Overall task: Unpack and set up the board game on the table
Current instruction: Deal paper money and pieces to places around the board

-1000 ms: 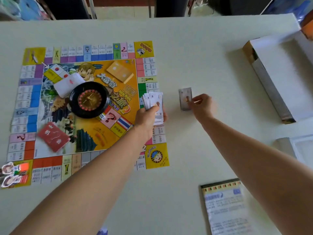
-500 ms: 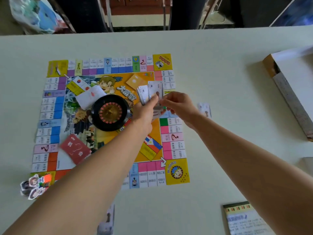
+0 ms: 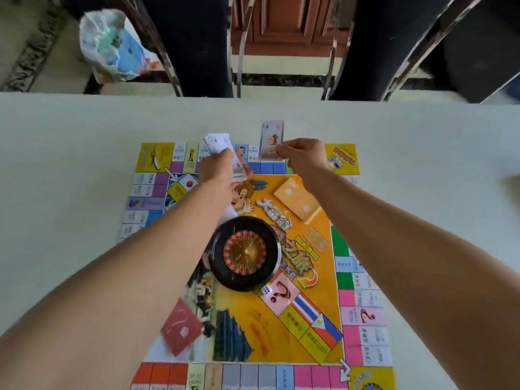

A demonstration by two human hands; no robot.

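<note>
The colourful game board (image 3: 312, 311) lies flat on the pale table (image 3: 70, 170). My left hand (image 3: 218, 168) grips a fanned stack of play money (image 3: 222, 149) over the board's far edge. My right hand (image 3: 302, 154) pinches a single banknote (image 3: 270, 140) by its right side, above the far edge of the board. A black roulette wheel (image 3: 244, 253) sits in the board's middle with a white die (image 3: 266, 289) beside it. An orange card deck (image 3: 297, 199) and a red card deck (image 3: 181, 327) lie on the board.
Dark chairs (image 3: 197, 43) with metal frames stand behind the far table edge. A plastic bag (image 3: 112, 43) sits on the floor at the far left.
Both hands moved from the board's right side to its far edge. My right hand drew a new banknote off the stack and carries it forward. The view shifted forward; the box left the frame.
</note>
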